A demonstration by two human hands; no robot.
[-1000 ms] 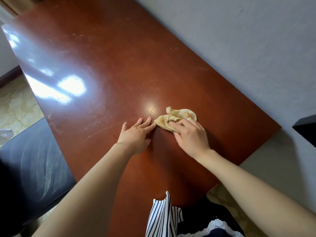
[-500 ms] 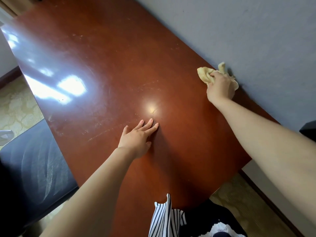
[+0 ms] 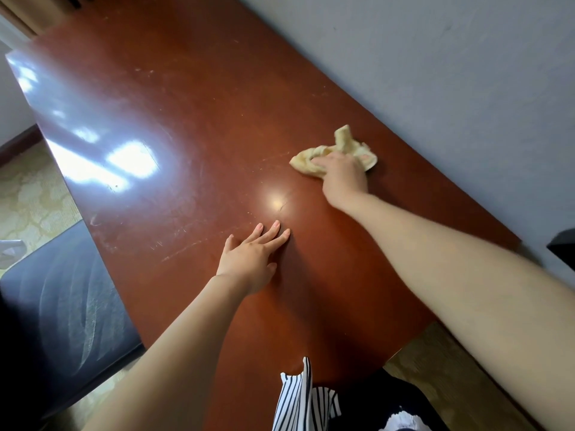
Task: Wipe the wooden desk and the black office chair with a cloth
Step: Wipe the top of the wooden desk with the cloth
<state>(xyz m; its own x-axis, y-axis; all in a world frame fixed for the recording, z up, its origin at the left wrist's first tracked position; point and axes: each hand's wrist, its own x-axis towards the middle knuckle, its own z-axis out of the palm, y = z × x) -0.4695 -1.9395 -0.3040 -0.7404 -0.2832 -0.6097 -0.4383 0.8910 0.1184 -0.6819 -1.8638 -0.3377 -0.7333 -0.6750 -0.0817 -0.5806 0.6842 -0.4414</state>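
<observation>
The right hand [image 3: 342, 177] gripped the bunched cloth [image 3: 344, 140] on the desk [image 3: 186, 119] near its far edge while the left hand [image 3: 252, 259] lay flat, empty, mid-desk; wiping well likely meant firm, overlapping strokes reaching that edge.

chair [image 3: 62, 306] cut by left edge, cloth [image 3: 345, 141] partly under right hand [image 3: 342, 177]

Left grip [image 3: 249, 259] flat, fingers straight; right grip [image 3: 343, 177] curled round cloth [image 3: 343, 140].
</observation>
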